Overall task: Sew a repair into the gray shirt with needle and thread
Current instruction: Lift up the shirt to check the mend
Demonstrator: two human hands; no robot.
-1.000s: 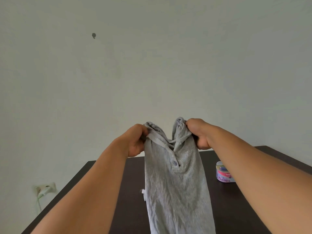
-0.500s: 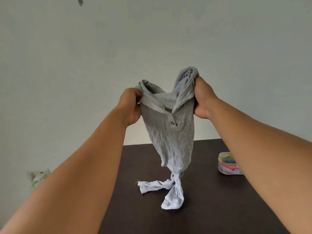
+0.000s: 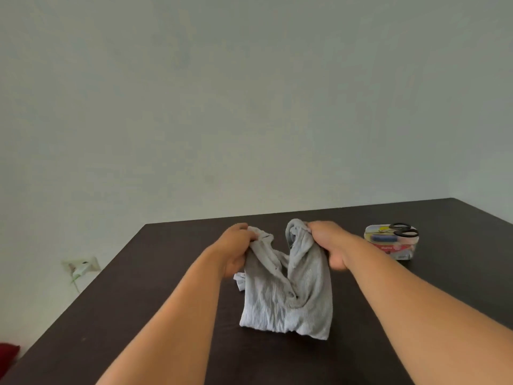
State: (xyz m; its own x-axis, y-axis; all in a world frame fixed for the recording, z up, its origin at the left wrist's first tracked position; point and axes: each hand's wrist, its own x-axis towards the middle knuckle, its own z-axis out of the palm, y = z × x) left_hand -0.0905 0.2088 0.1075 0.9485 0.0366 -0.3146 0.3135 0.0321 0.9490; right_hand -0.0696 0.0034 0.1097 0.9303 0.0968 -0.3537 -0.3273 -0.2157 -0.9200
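On the dark table [image 3: 155, 273], head view: gray ribbed shirt [image 3: 288, 298] lies bunched mid-table, lower part resting on the surface, top edges lifted. Left hand [image 3: 236, 251] grips the shirt's left shoulder, fingers curled into fabric. Right hand [image 3: 330, 243] grips the shirt's right shoulder, fist closed round a wad of cloth. Right of the shirt, apart from it, sits a small sewing kit box [image 3: 394, 244] with black-handled scissors [image 3: 404, 230] on top. Left of the table, wall socket [image 3: 80, 266] with plug.
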